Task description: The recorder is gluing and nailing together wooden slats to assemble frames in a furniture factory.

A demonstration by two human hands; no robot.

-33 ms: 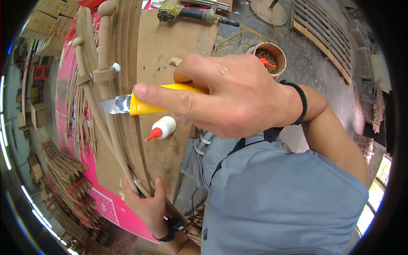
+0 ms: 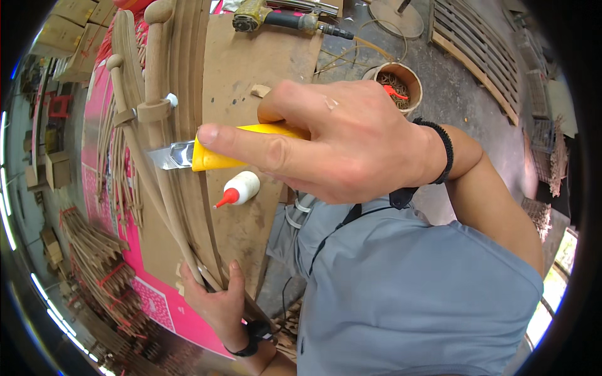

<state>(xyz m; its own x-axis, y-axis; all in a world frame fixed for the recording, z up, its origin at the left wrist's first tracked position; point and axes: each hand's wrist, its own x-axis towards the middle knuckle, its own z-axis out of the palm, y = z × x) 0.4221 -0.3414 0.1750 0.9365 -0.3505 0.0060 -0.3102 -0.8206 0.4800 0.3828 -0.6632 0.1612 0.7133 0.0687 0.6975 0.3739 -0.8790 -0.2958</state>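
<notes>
My right hand [image 2: 351,144] is closed round a yellow snap-off utility knife [image 2: 216,156], its index finger stretched along the handle. The bare blade lies over a long wooden sword [image 2: 155,62] with a round knob and a ring-shaped collar. A thinner wooden sword [image 2: 143,153] slants beside it, and their narrow ends meet lower down. There my left hand [image 2: 216,307] grips the wooden ends, thumb raised; some of its fingers are hidden. A white glue bottle [image 2: 246,185] with a red nozzle lies just below the knife.
Cardboard [image 2: 251,81] covers the bench, with a nail gun [image 2: 282,22] at its far end. A round tub [image 2: 411,84] of small brown pieces stands to the right. Farther off are a wooden pallet [image 2: 476,53] and, at left, bundled wooden sticks [image 2: 94,250].
</notes>
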